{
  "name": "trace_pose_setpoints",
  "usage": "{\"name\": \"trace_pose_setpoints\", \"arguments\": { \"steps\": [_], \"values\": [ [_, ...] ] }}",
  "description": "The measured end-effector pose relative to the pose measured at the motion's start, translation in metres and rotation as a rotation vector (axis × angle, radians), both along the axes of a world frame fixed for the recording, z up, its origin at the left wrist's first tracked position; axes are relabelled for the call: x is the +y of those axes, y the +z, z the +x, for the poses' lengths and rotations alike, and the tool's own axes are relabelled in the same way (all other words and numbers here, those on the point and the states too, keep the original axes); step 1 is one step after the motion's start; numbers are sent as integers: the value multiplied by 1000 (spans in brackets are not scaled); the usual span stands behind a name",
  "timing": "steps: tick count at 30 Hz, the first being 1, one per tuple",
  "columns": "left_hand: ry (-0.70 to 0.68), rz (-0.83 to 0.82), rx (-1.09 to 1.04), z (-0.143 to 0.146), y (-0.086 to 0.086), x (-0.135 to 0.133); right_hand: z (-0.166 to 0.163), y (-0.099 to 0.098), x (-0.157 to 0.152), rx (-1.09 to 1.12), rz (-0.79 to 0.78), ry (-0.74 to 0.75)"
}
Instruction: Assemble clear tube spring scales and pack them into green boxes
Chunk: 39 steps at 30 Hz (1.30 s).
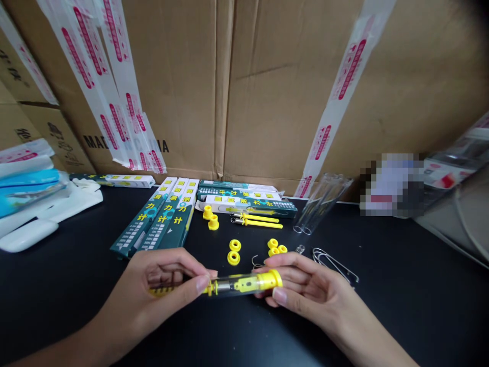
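A clear tubular spring scale (225, 287) lies nearly level between my two hands, above the black table. Its yellow cap (273, 279) is at the right end, and yellow parts with a metal piece show through the tube. My left hand (164, 285) pinches the tube between thumb and fingers, covering much of its left part. At the capped end, my right hand (305, 288) has its fingers behind the tube and its thumb against the cap. Just beyond the right fingertips, a thin metal hook (255, 262) shows in part.
Beyond my hands lie yellow rings (234, 258), yellow caps (213, 223), yellow rods (263, 224), metal hooks (336, 266) and clear tubes (319, 209). Green-and-white boxes (160, 219) are grouped behind. A large cardboard box (267, 102) walls off the back; a white case (28, 234) sits left.
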<state>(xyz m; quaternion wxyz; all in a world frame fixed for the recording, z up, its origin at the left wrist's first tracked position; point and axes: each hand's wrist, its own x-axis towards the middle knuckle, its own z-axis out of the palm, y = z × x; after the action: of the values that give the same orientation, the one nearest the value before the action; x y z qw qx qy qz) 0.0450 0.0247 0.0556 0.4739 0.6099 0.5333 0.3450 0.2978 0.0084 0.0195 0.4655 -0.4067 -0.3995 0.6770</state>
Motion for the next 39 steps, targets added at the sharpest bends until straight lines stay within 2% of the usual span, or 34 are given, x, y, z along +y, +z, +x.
{"name": "trace_pose_setpoints", "arguments": {
  "steps": [16,22,30,39],
  "values": [
    [-55,-18,-29,-3,-4,1,-1,-4,0,-29,21,3],
    [-82,-27,-66,-4,-5,2,-2,0,0,-148,105,-79],
    [-112,-48,-25,-4,-5,3,-1,0,1,-128,10,-112],
    [-141,-63,-61,-3,-6,1,-1,-2,0,-161,45,-105]
  ]
}}
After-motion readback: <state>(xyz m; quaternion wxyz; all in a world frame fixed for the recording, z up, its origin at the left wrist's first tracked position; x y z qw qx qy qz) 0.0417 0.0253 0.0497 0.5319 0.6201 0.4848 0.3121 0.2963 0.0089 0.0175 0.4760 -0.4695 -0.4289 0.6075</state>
